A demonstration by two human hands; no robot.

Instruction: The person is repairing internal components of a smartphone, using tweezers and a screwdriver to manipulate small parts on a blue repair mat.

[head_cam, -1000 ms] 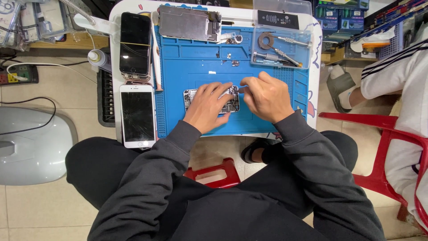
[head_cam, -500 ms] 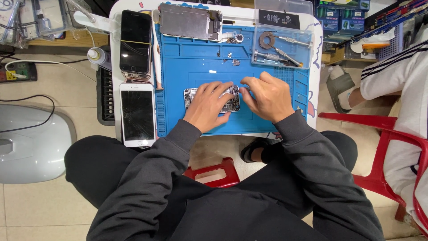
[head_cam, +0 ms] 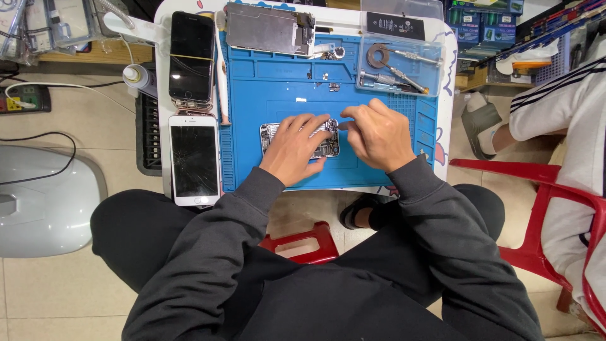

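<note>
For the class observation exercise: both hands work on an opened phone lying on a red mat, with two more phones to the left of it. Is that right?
Not quite. The head view shows the mat is blue, not red. The rest holds: the left hand and right hand are on the opened phone, with a black phone and a white phone to the left.

Opened phone body [head_cam: 271, 134], silver frame, inner parts exposed, flat on blue mat, mostly covered from above
</note>
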